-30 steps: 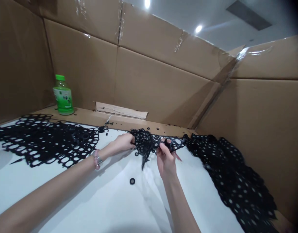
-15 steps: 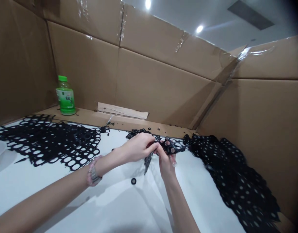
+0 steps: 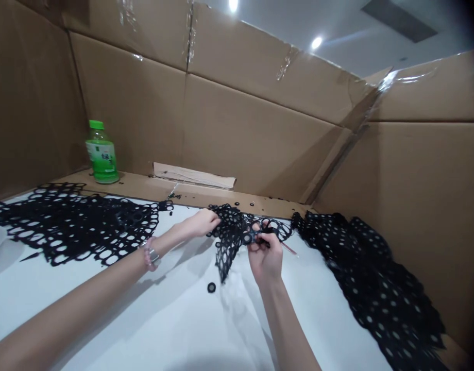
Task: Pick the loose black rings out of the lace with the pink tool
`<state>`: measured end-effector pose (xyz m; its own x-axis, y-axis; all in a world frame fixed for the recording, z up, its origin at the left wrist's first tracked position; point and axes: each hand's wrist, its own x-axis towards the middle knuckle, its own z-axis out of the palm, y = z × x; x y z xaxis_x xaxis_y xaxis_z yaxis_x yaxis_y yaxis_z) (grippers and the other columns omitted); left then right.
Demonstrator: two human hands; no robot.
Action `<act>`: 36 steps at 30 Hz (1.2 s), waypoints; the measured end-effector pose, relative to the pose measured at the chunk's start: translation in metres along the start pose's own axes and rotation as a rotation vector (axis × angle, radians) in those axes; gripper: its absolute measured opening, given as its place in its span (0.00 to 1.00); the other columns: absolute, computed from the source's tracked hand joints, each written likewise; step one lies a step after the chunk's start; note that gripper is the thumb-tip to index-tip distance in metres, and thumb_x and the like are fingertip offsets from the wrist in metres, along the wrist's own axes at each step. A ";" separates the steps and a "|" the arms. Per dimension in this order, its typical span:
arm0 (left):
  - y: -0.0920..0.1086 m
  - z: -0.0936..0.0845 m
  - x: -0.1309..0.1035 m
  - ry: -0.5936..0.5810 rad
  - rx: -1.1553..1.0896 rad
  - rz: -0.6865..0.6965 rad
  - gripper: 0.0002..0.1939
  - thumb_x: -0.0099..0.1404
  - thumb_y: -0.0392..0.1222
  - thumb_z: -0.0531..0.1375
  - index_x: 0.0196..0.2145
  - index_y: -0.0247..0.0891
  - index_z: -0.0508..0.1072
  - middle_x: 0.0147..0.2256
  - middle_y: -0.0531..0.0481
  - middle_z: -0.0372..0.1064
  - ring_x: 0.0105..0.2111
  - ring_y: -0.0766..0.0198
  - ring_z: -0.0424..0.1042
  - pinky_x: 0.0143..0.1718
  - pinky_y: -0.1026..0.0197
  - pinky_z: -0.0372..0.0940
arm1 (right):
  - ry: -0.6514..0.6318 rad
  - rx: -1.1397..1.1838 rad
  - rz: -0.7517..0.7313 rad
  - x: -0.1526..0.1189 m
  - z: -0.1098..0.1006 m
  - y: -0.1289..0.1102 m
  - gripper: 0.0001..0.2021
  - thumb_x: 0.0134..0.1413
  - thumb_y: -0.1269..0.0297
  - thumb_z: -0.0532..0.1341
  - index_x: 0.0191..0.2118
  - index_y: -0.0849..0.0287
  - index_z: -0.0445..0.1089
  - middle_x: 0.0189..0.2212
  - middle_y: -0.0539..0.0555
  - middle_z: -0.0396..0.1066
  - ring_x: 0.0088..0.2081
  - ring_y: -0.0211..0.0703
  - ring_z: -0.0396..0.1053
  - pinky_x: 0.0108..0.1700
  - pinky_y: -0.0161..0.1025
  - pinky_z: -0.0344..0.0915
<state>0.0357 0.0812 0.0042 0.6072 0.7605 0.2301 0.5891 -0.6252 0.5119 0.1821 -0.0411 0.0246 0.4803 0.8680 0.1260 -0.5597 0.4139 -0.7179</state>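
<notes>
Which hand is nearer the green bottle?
Left. The left hand is right of the green bottle and closer to the camera, beside the middle black mesh; the right hand, gripping black material, is farther right.

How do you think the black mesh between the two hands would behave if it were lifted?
The black mesh is probably floppy, as it bunches unevenly. Being full of holes, it is likely light for its size. Its thin strands might tear if pulled.
</notes>
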 end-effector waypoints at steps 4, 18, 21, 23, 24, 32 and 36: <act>-0.010 0.021 -0.007 -0.046 0.103 -0.027 0.10 0.54 0.43 0.55 0.21 0.36 0.68 0.22 0.46 0.68 0.22 0.61 0.65 0.25 0.63 0.57 | 0.036 0.163 0.124 -0.001 0.001 0.000 0.08 0.29 0.75 0.60 0.21 0.59 0.62 0.20 0.44 0.64 0.20 0.27 0.58 0.22 0.25 0.60; 0.067 -0.022 -0.027 0.083 -0.216 0.552 0.09 0.59 0.43 0.56 0.33 0.33 0.66 0.25 0.52 0.64 0.24 0.69 0.62 0.25 0.68 0.57 | -0.058 0.017 -0.057 0.000 -0.003 0.009 0.14 0.32 0.72 0.67 0.30 0.56 0.67 0.28 0.44 0.68 0.33 0.34 0.66 0.36 0.32 0.64; 0.065 -0.021 -0.026 0.154 -0.148 0.536 0.06 0.59 0.40 0.55 0.33 0.33 0.67 0.27 0.51 0.65 0.25 0.68 0.63 0.27 0.67 0.58 | -0.102 -0.121 -0.080 0.000 -0.003 0.011 0.11 0.34 0.69 0.68 0.29 0.59 0.68 0.28 0.47 0.69 0.31 0.36 0.67 0.37 0.35 0.64; 0.066 -0.023 -0.027 0.187 -0.080 0.551 0.06 0.60 0.39 0.55 0.34 0.34 0.68 0.28 0.49 0.66 0.27 0.67 0.64 0.28 0.66 0.59 | -0.104 -0.218 -0.093 0.000 -0.004 0.011 0.10 0.36 0.68 0.67 0.29 0.60 0.68 0.25 0.46 0.69 0.28 0.36 0.66 0.34 0.35 0.64; 0.067 -0.024 -0.028 0.192 -0.057 0.557 0.06 0.60 0.39 0.55 0.34 0.34 0.68 0.29 0.49 0.66 0.28 0.66 0.65 0.29 0.65 0.59 | -0.092 -0.255 -0.093 0.000 -0.004 0.011 0.10 0.36 0.67 0.67 0.29 0.59 0.69 0.25 0.46 0.69 0.27 0.35 0.66 0.33 0.35 0.64; 0.071 -0.027 -0.030 0.277 -0.158 0.487 0.12 0.59 0.47 0.58 0.30 0.33 0.70 0.26 0.50 0.69 0.24 0.68 0.66 0.26 0.66 0.59 | 0.064 -0.128 0.006 -0.002 0.001 0.009 0.13 0.26 0.69 0.70 0.26 0.59 0.70 0.23 0.45 0.71 0.30 0.37 0.69 0.38 0.37 0.67; 0.067 -0.025 -0.028 0.403 -0.166 0.495 0.11 0.58 0.45 0.59 0.34 0.34 0.70 0.30 0.48 0.68 0.29 0.66 0.67 0.30 0.65 0.62 | 0.048 -0.068 0.042 -0.001 0.003 0.006 0.13 0.27 0.70 0.70 0.26 0.58 0.71 0.24 0.46 0.72 0.29 0.36 0.70 0.35 0.34 0.68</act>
<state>0.0450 0.0225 0.0527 0.5191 0.4161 0.7466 0.1821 -0.9073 0.3791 0.1763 -0.0384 0.0217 0.4903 0.8693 0.0631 -0.5334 0.3565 -0.7671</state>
